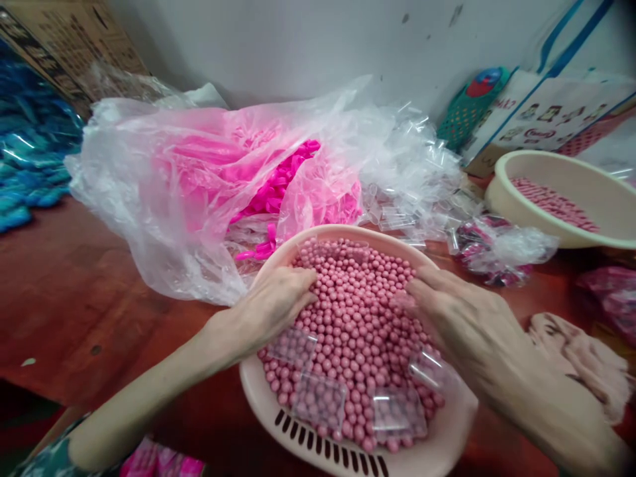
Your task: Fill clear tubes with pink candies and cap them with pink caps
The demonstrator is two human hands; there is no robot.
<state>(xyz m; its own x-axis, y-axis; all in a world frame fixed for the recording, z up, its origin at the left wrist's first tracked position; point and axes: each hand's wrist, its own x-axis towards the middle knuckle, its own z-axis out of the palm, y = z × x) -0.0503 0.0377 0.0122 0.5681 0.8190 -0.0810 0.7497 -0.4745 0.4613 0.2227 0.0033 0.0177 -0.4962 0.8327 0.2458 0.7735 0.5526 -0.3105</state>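
A pale pink plastic basket (pixel 256 401) with slots in its near side is full of round pink beads (pixel 355 318). My left hand (pixel 278 298) reaches over the basket's left side, its fingertips drawn together just above the beads. Across from it, my right hand (pixel 442 305) is over the right side with curled, slightly blurred fingers. Whatever either hand pinches is hidden. Several small clear plastic boxes lie on the beads, among them one box (pixel 400 412) at the near side and another box (pixel 318 401) left of it.
Behind the basket lies a clear bag (pixel 199 179) of bright pink plastic pieces. More clear plastic boxes (pixel 397 215) are heaped beside it. A cream bowl (pixel 501 189) with pink beads stands at right, near a crumpled cloth (pixel 581 358). Blue packets (pixel 30 152) are at far left.
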